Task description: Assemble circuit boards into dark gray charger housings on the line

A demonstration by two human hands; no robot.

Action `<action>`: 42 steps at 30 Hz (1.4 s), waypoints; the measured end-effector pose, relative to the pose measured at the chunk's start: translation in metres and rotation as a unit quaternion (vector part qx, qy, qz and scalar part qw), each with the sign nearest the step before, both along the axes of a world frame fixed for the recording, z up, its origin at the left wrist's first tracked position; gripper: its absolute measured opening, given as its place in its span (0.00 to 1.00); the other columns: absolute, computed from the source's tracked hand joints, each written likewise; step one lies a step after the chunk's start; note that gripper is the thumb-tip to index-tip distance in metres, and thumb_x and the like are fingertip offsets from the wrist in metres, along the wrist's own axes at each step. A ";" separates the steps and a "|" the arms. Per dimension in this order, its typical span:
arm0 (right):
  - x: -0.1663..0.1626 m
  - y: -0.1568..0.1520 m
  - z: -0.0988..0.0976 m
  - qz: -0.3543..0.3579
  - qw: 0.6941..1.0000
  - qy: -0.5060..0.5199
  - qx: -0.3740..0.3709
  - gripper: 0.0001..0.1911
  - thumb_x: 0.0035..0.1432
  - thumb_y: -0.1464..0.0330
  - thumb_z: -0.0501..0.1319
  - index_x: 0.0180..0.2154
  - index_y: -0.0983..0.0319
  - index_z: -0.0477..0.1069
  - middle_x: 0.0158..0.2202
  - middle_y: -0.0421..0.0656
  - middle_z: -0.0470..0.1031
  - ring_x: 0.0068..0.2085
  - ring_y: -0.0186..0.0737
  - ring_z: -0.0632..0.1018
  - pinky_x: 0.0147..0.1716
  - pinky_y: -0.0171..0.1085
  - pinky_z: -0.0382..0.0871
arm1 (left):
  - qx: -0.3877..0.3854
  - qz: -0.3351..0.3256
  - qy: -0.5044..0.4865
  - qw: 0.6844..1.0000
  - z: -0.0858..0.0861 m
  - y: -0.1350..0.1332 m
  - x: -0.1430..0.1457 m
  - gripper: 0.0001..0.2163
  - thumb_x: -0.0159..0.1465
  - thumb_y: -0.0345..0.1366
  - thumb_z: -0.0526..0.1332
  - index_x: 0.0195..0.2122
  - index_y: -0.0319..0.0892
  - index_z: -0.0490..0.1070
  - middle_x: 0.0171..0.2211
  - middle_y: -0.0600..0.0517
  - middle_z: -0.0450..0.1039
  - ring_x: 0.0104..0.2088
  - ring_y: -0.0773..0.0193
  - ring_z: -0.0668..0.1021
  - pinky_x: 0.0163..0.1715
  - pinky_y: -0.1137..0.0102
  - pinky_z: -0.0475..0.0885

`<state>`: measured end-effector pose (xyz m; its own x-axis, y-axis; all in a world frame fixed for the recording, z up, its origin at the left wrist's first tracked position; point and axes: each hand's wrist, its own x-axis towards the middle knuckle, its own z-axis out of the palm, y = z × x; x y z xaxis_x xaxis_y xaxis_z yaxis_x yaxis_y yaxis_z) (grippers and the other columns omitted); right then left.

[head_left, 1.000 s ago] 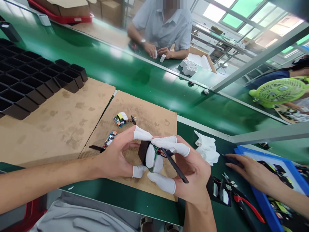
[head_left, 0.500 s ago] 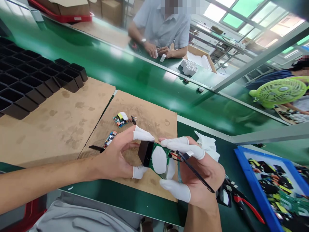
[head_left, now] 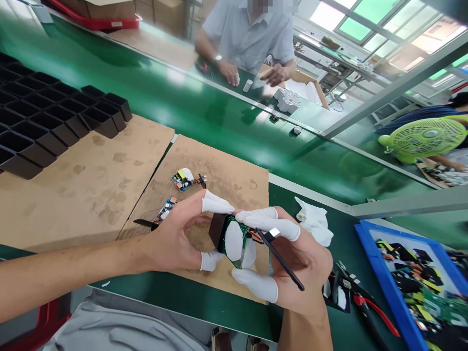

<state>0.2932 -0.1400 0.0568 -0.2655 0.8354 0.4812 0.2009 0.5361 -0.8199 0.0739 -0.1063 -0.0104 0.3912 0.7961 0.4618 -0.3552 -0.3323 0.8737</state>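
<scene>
My left hand, with white finger cots, grips a black plastic case between thumb and fingers. In my right hand, also in finger cots, is a green circuit board bearing a white oval pad. The board's left end sits inside the case mouth, and its right part sticks out. Red wires and a black cable trail from the board across my right palm. Beyond my left hand, two small circuit boards with parts, one board and another board, lie on the cardboard.
Rows of black cases stand on cardboard at left. To the right are a white cloth, red-handled pliers and a blue tray of boards. Across the green bench sits a co-worker; a green fan stands at right.
My right hand has moved left, and the board has slid deeper into the black case. My left hand stays put. The co-worker's one hand has moved toward the white pieces.
</scene>
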 end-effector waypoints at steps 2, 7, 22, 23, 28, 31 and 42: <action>0.000 0.000 -0.001 0.004 1.000 -0.001 0.000 0.35 0.51 0.72 0.85 0.61 0.54 0.83 0.51 0.51 0.86 0.42 0.53 0.86 0.39 0.49 0.86 | -0.001 -0.001 -0.003 1.000 -0.001 0.000 0.000 0.36 0.54 0.23 0.81 0.63 0.54 0.79 0.54 0.48 0.76 0.53 0.55 0.84 0.52 0.66 0.86; -0.002 0.002 -0.002 0.018 1.000 0.001 0.004 0.36 0.53 0.72 0.84 0.63 0.55 0.82 0.52 0.53 0.86 0.45 0.56 0.87 0.38 0.49 0.86 | -0.007 0.003 -0.002 1.000 -0.001 0.000 0.001 0.35 0.54 0.24 0.81 0.62 0.52 0.80 0.54 0.47 0.76 0.53 0.54 0.84 0.51 0.65 0.86; -0.002 -0.003 0.005 -0.016 0.998 0.062 -0.003 0.37 0.42 0.63 0.89 0.55 0.55 0.86 0.46 0.51 0.86 0.42 0.59 0.88 0.39 0.53 0.91 | 0.018 -0.003 0.004 1.000 0.004 0.001 -0.003 0.33 0.57 0.26 0.80 0.63 0.52 0.78 0.55 0.45 0.78 0.55 0.52 0.83 0.53 0.62 0.86; -0.003 -0.003 0.004 -0.012 0.998 0.057 -0.014 0.37 0.43 0.63 0.89 0.56 0.54 0.86 0.46 0.51 0.86 0.41 0.58 0.88 0.36 0.52 0.91 | 0.024 0.001 0.004 1.000 0.004 0.001 -0.003 0.33 0.57 0.26 0.80 0.63 0.52 0.79 0.55 0.45 0.78 0.54 0.52 0.83 0.52 0.62 0.86; -0.002 -0.005 -0.001 0.001 0.998 0.054 -0.033 0.37 0.49 0.68 0.87 0.60 0.54 0.84 0.49 0.51 0.86 0.35 0.52 0.87 0.32 0.49 0.87 | 0.044 0.018 0.016 0.999 0.004 0.003 -0.003 0.33 0.57 0.26 0.80 0.64 0.52 0.78 0.54 0.44 0.80 0.53 0.51 0.83 0.51 0.61 0.85; -0.001 -0.005 0.000 -0.009 1.000 0.022 -0.010 0.35 0.51 0.69 0.85 0.60 0.55 0.84 0.51 0.52 0.86 0.41 0.56 0.87 0.38 0.53 0.86 | 0.048 0.024 0.024 0.998 0.004 0.003 -0.004 0.33 0.57 0.28 0.80 0.63 0.55 0.79 0.54 0.45 0.80 0.52 0.50 0.83 0.48 0.59 0.86; -0.003 -0.002 0.004 -0.003 1.000 -0.015 0.012 0.36 0.52 0.72 0.84 0.62 0.53 0.83 0.52 0.51 0.86 0.44 0.55 0.87 0.39 0.49 0.87 | 0.045 0.029 0.022 0.998 0.004 0.004 -0.003 0.34 0.56 0.26 0.80 0.63 0.53 0.79 0.53 0.45 0.81 0.51 0.51 0.83 0.49 0.59 0.86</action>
<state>0.2899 -0.1422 0.0612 -0.2754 0.8250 0.4935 0.2281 0.5548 -0.8001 0.0713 -0.1024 -0.0069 0.3679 0.7739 0.5155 -0.2949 -0.4287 0.8540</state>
